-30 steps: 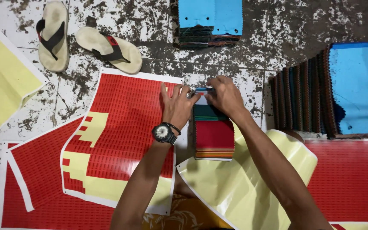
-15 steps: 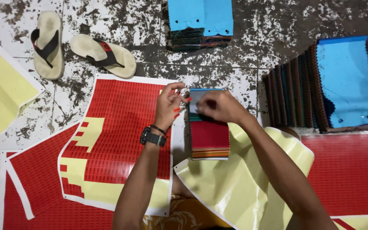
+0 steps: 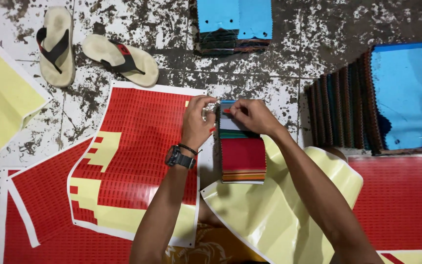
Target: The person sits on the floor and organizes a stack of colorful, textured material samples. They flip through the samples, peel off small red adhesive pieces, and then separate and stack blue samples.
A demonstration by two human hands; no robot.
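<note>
Two hands meet over the fabric swatch stack (image 3: 242, 149) on the floor, the right hand (image 3: 250, 116) pinching a small red sticker (image 3: 227, 111) onto its top swatch, the left hand (image 3: 197, 122) pinched beside the partly peeled red sticker sheet (image 3: 137, 161).

Glossy sticker sheet (image 3: 137, 161), cloth swatch stack (image 3: 242, 156)

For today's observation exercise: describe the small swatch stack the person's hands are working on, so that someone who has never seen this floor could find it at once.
Start at the big red sticker sheet in the middle of the speckled floor. Just right of its edge lies the swatch stack, with the left hand and right hand at its top end. Unlike the blue-topped piles nearby, it shows a dark red face with striped layers below.
</note>
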